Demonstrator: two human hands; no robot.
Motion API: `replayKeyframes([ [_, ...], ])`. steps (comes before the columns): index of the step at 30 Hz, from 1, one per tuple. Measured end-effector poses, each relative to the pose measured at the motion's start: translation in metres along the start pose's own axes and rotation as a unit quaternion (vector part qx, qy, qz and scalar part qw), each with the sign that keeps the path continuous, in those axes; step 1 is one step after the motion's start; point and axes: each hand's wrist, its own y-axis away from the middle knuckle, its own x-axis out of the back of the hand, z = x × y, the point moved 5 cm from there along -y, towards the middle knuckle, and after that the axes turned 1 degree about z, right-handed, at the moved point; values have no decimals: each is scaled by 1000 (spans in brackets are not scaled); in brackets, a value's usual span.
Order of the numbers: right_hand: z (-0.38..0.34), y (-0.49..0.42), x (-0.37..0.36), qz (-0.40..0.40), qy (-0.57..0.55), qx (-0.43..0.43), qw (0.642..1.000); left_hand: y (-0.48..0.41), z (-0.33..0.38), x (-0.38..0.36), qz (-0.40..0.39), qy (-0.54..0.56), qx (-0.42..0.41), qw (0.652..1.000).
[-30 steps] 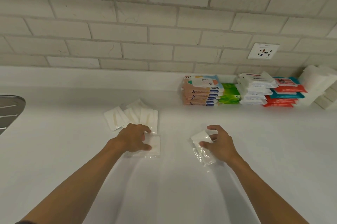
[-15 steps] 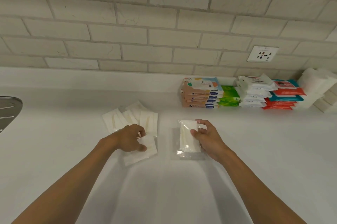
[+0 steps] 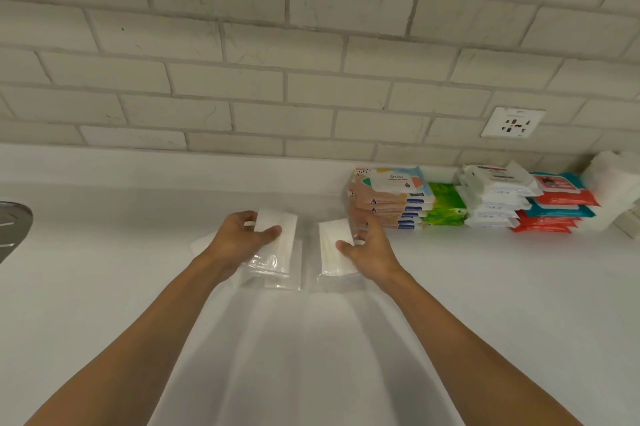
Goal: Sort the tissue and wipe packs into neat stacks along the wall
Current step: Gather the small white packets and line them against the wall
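My left hand (image 3: 242, 238) grips a white tissue pack in clear wrap (image 3: 277, 252), lifted off the counter. Beside it my right hand (image 3: 367, 245) grips a second clear-wrapped white tissue pack (image 3: 334, 249), held upright. Other loose white packs (image 3: 202, 240) lie mostly hidden behind my left hand. Along the wall at the right stand stacks: peach and blue wipe packs (image 3: 391, 197), green packs (image 3: 445, 205), white packs (image 3: 491, 197), red and teal packs (image 3: 554, 205).
A white countertop (image 3: 104, 287) runs under a brick-tile wall. A metal sink edge (image 3: 12, 231) shows at the far left. A wall socket (image 3: 512, 122) sits above the stacks. White folded items (image 3: 616, 190) stand at the far right.
Both hands have lifted their packs off the counter and brought them closer together and farther toward the wall. My left hand's pack now covers the loose packs.
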Motion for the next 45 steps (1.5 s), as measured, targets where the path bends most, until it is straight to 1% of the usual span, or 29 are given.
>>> replayKeyframes([
  [3, -8, -25, -8, 19, 33, 40, 998, -20, 4, -1, 44, -1, -8, 999],
  [6, -10, -49, -15, 24, 92, 37, 995, -45, 6, -3, 65, -13, -1, 998],
  [9, -11, -71, -23, 9, 152, 23, 988, -69, 9, -9, 59, -22, 18, 998],
  [12, -13, -90, -30, -2, 175, 6, 984, -93, 12, -15, 50, -29, 38, 998],
  [17, -8, -121, -43, -10, 207, -21, 978, -132, 9, -20, 53, -45, 38, 997],
  [21, 2, -134, -55, -18, 241, -10, 970, -155, 3, -27, 46, -59, 45, 996],
  [24, 7, -139, -60, -1, 284, 16, 959, -166, -3, -31, 42, -64, 57, 995],
  [27, 9, -141, -60, 35, 309, 42, 950, -173, -10, -35, 44, -67, 62, 995],
  [30, 11, -141, -63, 62, 331, 45, 940, -174, -12, -39, 45, -67, 65, 995],
  [33, 11, -137, -69, 73, 385, 47, 919, -174, -13, -41, 50, -65, 65, 994],
  [34, 12, -135, -70, 63, 401, 51, 912, -173, -13, -40, 53, -66, 65, 994],
  [37, 19, -128, -71, -11, 431, 60, 901, -173, -13, -39, 54, -67, 61, 994],
  [39, 26, -123, -70, -47, 459, 65, 885, -174, -12, -38, 53, -72, 63, 994],
  [42, 32, -117, -69, -63, 500, 72, 861, -174, -12, -38, 45, -97, 69, 992],
  [45, 31, -115, -69, -62, 506, 71, 857, -173, -11, -39, 48, -154, 69, 985],
])
